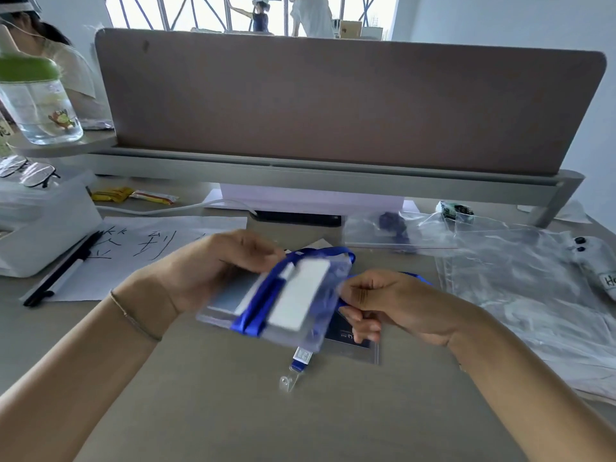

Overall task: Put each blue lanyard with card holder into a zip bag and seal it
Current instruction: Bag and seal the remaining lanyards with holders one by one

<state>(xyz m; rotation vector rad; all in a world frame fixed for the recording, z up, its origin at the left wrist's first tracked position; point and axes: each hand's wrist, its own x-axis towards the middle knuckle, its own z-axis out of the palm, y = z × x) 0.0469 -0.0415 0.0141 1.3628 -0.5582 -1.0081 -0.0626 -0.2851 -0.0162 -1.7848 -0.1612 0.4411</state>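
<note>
Above the table's middle I hold a clear zip bag (320, 315) with a folded blue lanyard (258, 308) and a white card holder (300, 295) inside it; the picture is blurred there. My left hand (216, 265) grips the bag's far left corner. My right hand (383, 301) pinches its right edge, where a loop of blue strap sticks out. Under the bag on the table lies another card holder with a dark card (353, 338), and a blue strap end with a clear clip (298, 365).
A pile of clear zip bags (520, 281) covers the right side, with a filled bag (396, 231) behind it. White paper with writing (140, 248) and a black pen (60, 271) lie left. A brown divider (333, 101) stands at the back.
</note>
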